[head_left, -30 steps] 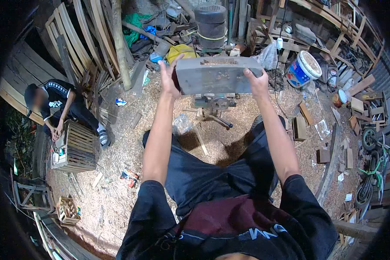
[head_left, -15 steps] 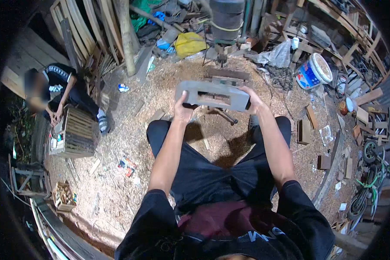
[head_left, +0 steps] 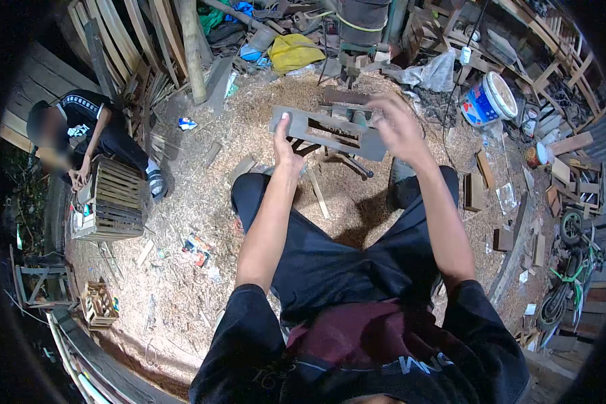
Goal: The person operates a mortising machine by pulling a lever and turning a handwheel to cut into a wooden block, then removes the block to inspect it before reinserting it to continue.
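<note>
My left hand (head_left: 287, 149) is closed on the left end of a grey flat block with a long rectangular slot (head_left: 291, 121), its thumb lying on the upper face. The block is held out over my knees, its right end a little lower than its left. My right hand (head_left: 400, 133) is raised over the block's right end, blurred by motion, fingers apart and nothing visible in them. Behind the block, a dark metal stand (head_left: 357, 167) is partly hidden.
Wood shavings (head_left: 182, 202) cover the ground. To the left, a person (head_left: 91, 128) sits at a slatted crate (head_left: 118, 202), hands on it. A white-and-blue bucket (head_left: 481, 101), wood offcuts (head_left: 475, 192) and a small bike (head_left: 572, 276) stand to the right. A yellow sack (head_left: 295, 52) lies behind.
My right hand has let go of the block's right end and lifted above it. The left hand keeps its hold, and the block now tilts, its right end lower and its slot facing me more.
</note>
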The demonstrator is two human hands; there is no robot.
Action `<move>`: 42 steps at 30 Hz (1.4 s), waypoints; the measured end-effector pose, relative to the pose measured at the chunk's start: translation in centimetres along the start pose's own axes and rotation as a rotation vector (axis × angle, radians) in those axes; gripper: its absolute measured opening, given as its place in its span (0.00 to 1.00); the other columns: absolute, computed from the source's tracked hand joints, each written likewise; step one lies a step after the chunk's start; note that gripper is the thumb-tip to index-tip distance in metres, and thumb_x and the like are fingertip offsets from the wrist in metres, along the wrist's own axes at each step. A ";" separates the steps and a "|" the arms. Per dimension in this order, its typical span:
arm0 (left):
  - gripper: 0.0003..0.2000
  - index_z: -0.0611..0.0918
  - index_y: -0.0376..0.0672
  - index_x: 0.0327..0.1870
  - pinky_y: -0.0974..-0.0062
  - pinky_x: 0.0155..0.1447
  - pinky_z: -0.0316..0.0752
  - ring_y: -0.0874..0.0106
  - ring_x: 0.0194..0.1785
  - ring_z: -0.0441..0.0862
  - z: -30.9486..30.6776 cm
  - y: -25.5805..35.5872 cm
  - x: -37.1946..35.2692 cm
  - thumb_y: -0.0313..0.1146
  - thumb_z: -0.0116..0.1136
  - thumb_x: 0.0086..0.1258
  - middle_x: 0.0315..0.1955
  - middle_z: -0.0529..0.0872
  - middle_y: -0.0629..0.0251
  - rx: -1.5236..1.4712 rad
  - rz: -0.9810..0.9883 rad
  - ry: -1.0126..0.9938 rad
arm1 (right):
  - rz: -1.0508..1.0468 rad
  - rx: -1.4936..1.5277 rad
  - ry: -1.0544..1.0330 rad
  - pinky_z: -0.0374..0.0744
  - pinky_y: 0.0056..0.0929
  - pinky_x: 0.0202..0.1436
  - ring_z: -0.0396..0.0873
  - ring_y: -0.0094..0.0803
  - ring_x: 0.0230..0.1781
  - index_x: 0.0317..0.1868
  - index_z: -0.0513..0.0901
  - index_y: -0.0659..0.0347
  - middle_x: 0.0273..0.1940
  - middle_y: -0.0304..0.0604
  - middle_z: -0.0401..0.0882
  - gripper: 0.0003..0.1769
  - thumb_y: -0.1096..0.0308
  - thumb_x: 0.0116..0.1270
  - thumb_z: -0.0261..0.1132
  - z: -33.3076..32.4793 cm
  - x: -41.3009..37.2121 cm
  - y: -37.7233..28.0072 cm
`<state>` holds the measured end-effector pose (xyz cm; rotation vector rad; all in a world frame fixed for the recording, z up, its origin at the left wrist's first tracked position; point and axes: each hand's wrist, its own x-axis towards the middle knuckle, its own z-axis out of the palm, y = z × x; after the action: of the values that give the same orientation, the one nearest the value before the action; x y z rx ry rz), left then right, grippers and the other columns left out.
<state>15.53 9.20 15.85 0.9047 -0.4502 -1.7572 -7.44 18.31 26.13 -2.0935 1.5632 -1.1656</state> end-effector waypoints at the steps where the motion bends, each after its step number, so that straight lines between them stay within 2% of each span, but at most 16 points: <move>1: 0.32 0.74 0.47 0.59 0.49 0.47 0.81 0.59 0.52 0.79 -0.3 0.0 0.1 0.59 0.62 0.58 0.49 0.78 0.57 0.020 -0.015 -0.038 | -0.153 -0.073 -0.111 0.62 0.44 0.69 0.64 0.51 0.68 0.54 0.79 0.58 0.64 0.55 0.68 0.18 0.65 0.65 0.56 0.5 0.2 -1.0; 7: 0.27 0.76 0.44 0.55 0.55 0.43 0.82 0.64 0.44 0.82 -0.3 -0.8 -0.2 0.49 0.66 0.58 0.44 0.81 0.59 0.093 0.043 -0.087 | -0.210 -0.439 -0.294 0.51 0.58 0.73 0.53 0.52 0.74 0.56 0.78 0.55 0.69 0.55 0.60 0.22 0.71 0.59 0.58 7.3 0.5 -0.3; 8: 0.27 0.76 0.44 0.55 0.56 0.43 0.82 0.64 0.44 0.82 0.0 -0.6 -0.8 0.49 0.66 0.58 0.44 0.81 0.59 0.104 0.050 -0.081 | -0.180 -0.498 -0.366 0.50 0.67 0.72 0.48 0.50 0.77 0.60 0.77 0.50 0.73 0.56 0.54 0.22 0.65 0.64 0.56 7.2 0.5 0.0; 11: 0.27 0.76 0.45 0.55 0.55 0.45 0.82 0.62 0.46 0.81 -0.4 -0.2 -0.3 0.49 0.66 0.58 0.45 0.81 0.59 0.059 0.043 -0.056 | -0.217 -0.661 -0.412 0.49 0.66 0.72 0.47 0.52 0.77 0.59 0.77 0.50 0.73 0.57 0.53 0.21 0.63 0.65 0.55 5.6 -1.1 0.2; 12: 0.27 0.75 0.45 0.55 0.55 0.46 0.82 0.62 0.47 0.81 -0.6 0.0 0.2 0.50 0.66 0.58 0.45 0.81 0.59 0.051 0.052 -0.051 | -0.148 -0.633 -0.340 0.48 0.66 0.73 0.47 0.53 0.77 0.56 0.80 0.50 0.73 0.59 0.53 0.19 0.62 0.66 0.55 5.9 -2.0 0.9; 15: 0.29 0.74 0.45 0.57 0.53 0.47 0.81 0.61 0.49 0.80 -0.1 0.8 0.0 0.51 0.66 0.58 0.47 0.79 0.58 0.027 0.134 -0.054 | -0.038 -0.708 -0.431 0.48 0.65 0.73 0.47 0.54 0.76 0.58 0.79 0.49 0.73 0.59 0.52 0.20 0.62 0.67 0.55 4.0 -2.1 1.2; 19: 0.34 0.70 0.45 0.62 0.50 0.47 0.81 0.59 0.53 0.77 -0.9 0.6 0.2 0.51 0.67 0.56 0.52 0.75 0.57 0.018 0.120 -0.058 | -0.220 -0.483 -0.263 0.53 0.61 0.72 0.50 0.52 0.76 0.59 0.78 0.49 0.72 0.58 0.54 0.20 0.66 0.67 0.57 5.0 -1.1 0.6; 24: 0.39 0.64 0.47 0.65 0.48 0.43 0.82 0.58 0.56 0.74 -0.8 -0.1 0.4 0.47 0.70 0.53 0.57 0.71 0.57 0.071 0.170 0.001 | -0.224 -0.564 -0.274 0.50 0.64 0.72 0.50 0.52 0.76 0.58 0.79 0.47 0.72 0.59 0.55 0.22 0.49 0.73 0.50 7.2 -0.6 1.8; 27: 0.40 0.64 0.48 0.66 0.49 0.41 0.81 0.59 0.56 0.73 -0.6 0.5 0.2 0.46 0.72 0.52 0.58 0.70 0.57 0.126 0.251 0.057 | -0.235 -0.693 -0.411 0.51 0.65 0.71 0.54 0.52 0.74 0.61 0.76 0.47 0.69 0.60 0.59 0.21 0.51 0.71 0.54 6.1 -1.0 1.1; 30: 0.39 0.63 0.50 0.66 0.51 0.42 0.81 0.61 0.55 0.74 -1.7 0.8 1.8 0.45 0.71 0.53 0.57 0.71 0.59 0.066 0.275 0.063 | -0.229 -0.645 -0.383 0.56 0.65 0.69 0.59 0.54 0.71 0.64 0.71 0.54 0.67 0.60 0.62 0.28 0.52 0.68 0.61 3.8 -3.0 3.2; 33: 0.31 0.70 0.50 0.61 0.56 0.46 0.80 0.65 0.51 0.78 -2.7 0.9 4.3 0.45 0.68 0.56 0.51 0.76 0.63 -0.060 0.269 0.042 | 0.001 -0.111 0.055 0.60 0.61 0.69 0.60 0.55 0.71 0.68 0.64 0.60 0.68 0.62 0.60 0.37 0.50 0.65 0.64 2.7 -3.1 4.6; 34: 0.28 0.73 0.50 0.59 0.57 0.47 0.80 0.66 0.50 0.78 -2.5 1.0 4.1 0.47 0.67 0.57 0.49 0.78 0.65 -0.078 0.286 0.029 | 0.230 0.023 0.231 0.66 0.56 0.68 0.62 0.56 0.69 0.69 0.60 0.64 0.68 0.63 0.59 0.42 0.47 0.65 0.64 3.8 -2.5 5.0; 36: 0.25 0.76 0.48 0.57 0.60 0.54 0.77 0.67 0.52 0.79 -1.8 1.0 3.8 0.47 0.65 0.60 0.49 0.80 0.66 -0.146 0.299 0.006 | 0.929 0.877 0.161 0.68 0.56 0.67 0.65 0.56 0.68 0.71 0.59 0.63 0.68 0.63 0.58 0.43 0.46 0.65 0.65 3.6 -1.7 6.2; 39: 0.25 0.75 0.45 0.59 0.60 0.60 0.73 0.65 0.55 0.78 -0.9 -0.1 3.8 0.43 0.64 0.62 0.51 0.80 0.65 -0.227 0.393 -0.200 | 1.200 1.234 0.108 0.76 0.56 0.57 0.73 0.51 0.59 0.70 0.62 0.62 0.65 0.59 0.66 0.45 0.45 0.61 0.70 3.3 0.1 3.2; 41: 0.28 0.72 0.42 0.62 0.61 0.67 0.67 0.62 0.60 0.75 -1.7 -0.7 5.3 0.43 0.65 0.62 0.57 0.78 0.63 -0.225 0.373 -0.321 | 1.068 1.118 -0.091 0.78 0.54 0.53 0.75 0.48 0.57 0.68 0.64 0.61 0.63 0.56 0.69 0.44 0.45 0.60 0.70 4.8 0.3 5.9; 42: 0.30 0.71 0.42 0.64 0.60 0.67 0.67 0.62 0.61 0.74 -1.9 -0.2 5.1 0.44 0.65 0.62 0.58 0.77 0.63 -0.194 0.343 -0.398 | 0.998 1.081 -0.005 0.79 0.52 0.52 0.76 0.46 0.56 0.67 0.66 0.62 0.61 0.55 0.71 0.41 0.47 0.61 0.70 4.8 0.0 6.9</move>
<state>16.04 4.82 12.72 0.3131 -0.6378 -1.6246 -8.49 14.64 18.66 -0.5074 1.2097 -1.1389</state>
